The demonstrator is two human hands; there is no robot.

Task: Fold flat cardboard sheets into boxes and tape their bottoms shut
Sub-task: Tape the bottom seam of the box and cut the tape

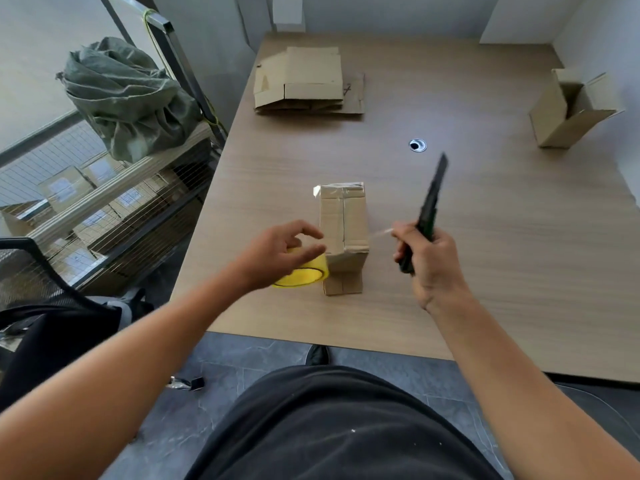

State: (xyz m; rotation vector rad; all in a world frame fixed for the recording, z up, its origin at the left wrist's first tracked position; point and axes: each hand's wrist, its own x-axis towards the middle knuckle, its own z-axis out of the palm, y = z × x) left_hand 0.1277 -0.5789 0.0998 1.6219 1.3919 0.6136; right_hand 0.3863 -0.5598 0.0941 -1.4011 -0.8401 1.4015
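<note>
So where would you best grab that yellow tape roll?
Take the roll by its curved outer band, probably with thumb and fingers on opposite sides, coming from above and the left. It sits against the box on its right, so that side is blocked. The left hand hovers over it.

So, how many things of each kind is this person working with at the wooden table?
2 folded brown cardboard boxes
1 stack of flat brown cardboard sheets
1 yellow tape roll
1 black utility knife, held in the right hand
Total: 5
</note>
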